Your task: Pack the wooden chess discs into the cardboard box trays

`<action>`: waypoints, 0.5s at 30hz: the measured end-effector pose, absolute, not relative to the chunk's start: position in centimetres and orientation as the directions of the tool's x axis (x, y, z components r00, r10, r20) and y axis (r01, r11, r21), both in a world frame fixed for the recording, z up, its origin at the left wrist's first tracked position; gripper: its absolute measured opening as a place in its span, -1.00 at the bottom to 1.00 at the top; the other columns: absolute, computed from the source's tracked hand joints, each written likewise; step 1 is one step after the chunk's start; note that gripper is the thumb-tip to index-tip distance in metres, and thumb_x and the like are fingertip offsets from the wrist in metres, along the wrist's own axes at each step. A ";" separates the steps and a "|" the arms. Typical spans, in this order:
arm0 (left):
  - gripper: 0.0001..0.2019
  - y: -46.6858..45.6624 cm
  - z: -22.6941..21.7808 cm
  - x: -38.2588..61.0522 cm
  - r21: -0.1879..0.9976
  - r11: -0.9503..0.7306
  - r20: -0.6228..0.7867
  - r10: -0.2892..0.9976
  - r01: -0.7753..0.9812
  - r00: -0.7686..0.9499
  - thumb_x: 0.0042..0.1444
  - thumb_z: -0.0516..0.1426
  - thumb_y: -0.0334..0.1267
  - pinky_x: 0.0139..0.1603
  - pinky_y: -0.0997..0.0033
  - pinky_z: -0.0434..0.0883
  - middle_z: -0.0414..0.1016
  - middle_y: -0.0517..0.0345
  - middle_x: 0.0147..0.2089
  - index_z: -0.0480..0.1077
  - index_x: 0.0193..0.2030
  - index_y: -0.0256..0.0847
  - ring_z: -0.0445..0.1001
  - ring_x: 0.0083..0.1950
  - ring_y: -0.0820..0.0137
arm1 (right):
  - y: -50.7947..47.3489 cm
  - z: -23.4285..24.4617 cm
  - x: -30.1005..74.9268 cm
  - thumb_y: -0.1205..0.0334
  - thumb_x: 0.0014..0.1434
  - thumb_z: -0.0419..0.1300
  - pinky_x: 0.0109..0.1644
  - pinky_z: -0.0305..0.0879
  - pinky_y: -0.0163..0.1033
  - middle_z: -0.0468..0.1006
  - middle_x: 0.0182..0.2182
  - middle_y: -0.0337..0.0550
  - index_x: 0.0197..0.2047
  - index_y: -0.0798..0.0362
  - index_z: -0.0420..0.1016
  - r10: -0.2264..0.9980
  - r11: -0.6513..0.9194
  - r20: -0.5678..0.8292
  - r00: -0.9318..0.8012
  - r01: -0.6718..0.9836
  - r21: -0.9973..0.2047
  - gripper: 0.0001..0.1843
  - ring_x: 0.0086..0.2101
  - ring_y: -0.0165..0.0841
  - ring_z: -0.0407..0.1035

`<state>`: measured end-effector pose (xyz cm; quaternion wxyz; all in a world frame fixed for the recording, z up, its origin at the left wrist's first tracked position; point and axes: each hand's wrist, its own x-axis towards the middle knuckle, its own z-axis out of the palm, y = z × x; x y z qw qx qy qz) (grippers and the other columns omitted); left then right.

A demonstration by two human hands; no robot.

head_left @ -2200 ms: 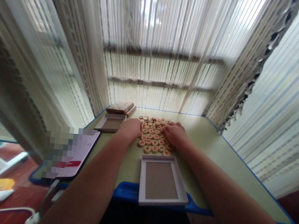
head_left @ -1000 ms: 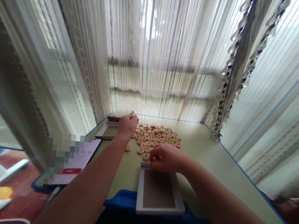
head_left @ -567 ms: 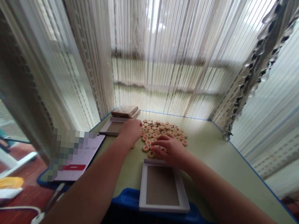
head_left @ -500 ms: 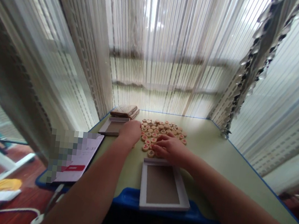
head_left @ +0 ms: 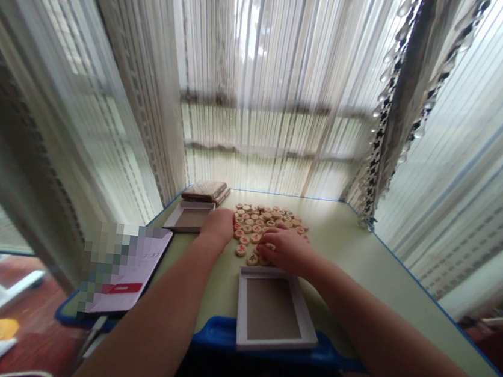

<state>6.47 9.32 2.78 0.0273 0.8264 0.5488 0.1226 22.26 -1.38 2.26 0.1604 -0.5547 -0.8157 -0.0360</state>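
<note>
Clock taken from the pieces, 12 pointing away from the person. Round wooden pieces [head_left: 258, 230] in a loose cluster mid-table, mostly flat and touching; some show red or dark characters, some look blank side up, and a few toward 12 seem to sit on others. A red-marked piece [head_left: 241, 250] lies a little out at 7.

Left hand [head_left: 220, 227] at 9, against the cluster's edge; fingers curled in, tips hidden, so can't tell if it holds anything. Right hand [head_left: 287, 248] at 5, palm down, fingers bent and slightly apart over the pieces; can't tell whether one is pinched.

Step in hand looks like handling pieces at the cluster's edges. Done well, it probably wants light fingertips kept low, pressure sideways rather than down so the discs don't ride up on each other, and the two hands working as side guards. Right wrist is close to the near box tray [head_left: 274, 312] at 5 to 6; worth clearing its rim.

Farther out: second box tray [head_left: 188, 219] at 9, past the left hand; brown stack [head_left: 206, 190] at 10; phone-like device [head_left: 147, 267] at 8; sheer curtains [head_left: 284, 65] at 12.
</note>
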 end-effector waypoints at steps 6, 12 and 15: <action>-0.75 11.0 2.7 5.2 0.371 -0.417 0.246 0.906 0.830 0.345 -0.12 0.06 -0.46 -0.20 0.48 0.34 0.53 0.07 -0.22 0.46 -0.29 -0.19 0.46 -0.17 0.35 | -1.4 2.2 22.7 0.10 0.04 0.14 -0.22 0.12 -0.26 0.54 -0.35 -0.21 -0.37 -0.04 0.52 0.928 0.258 0.309 -0.207 0.957 -0.132 -0.82 -0.22 -0.28 0.27; -0.72 10.7 3.7 4.1 0.413 -0.355 0.312 0.920 0.839 0.236 -0.14 0.02 -0.50 -0.19 0.44 0.33 0.53 0.05 -0.24 0.45 -0.30 -0.20 0.46 -0.17 0.32 | -0.8 1.3 22.1 0.11 0.01 0.15 -0.26 0.13 -0.28 0.51 -0.46 -0.19 -0.42 -0.02 0.50 0.939 0.201 0.316 -0.134 0.961 -0.191 -0.84 -0.25 -0.29 0.28; -0.75 10.2 3.7 4.6 0.366 -0.375 0.242 0.922 0.852 0.301 -0.13 0.03 -0.47 -0.21 0.44 0.33 0.53 0.05 -0.27 0.46 -0.33 -0.17 0.46 -0.19 0.33 | -0.8 1.4 21.9 0.17 -0.02 0.17 -0.23 0.14 -0.29 0.50 -0.48 -0.19 -0.43 0.00 0.50 0.931 0.212 0.343 -0.126 0.951 -0.226 -0.88 -0.25 -0.30 0.28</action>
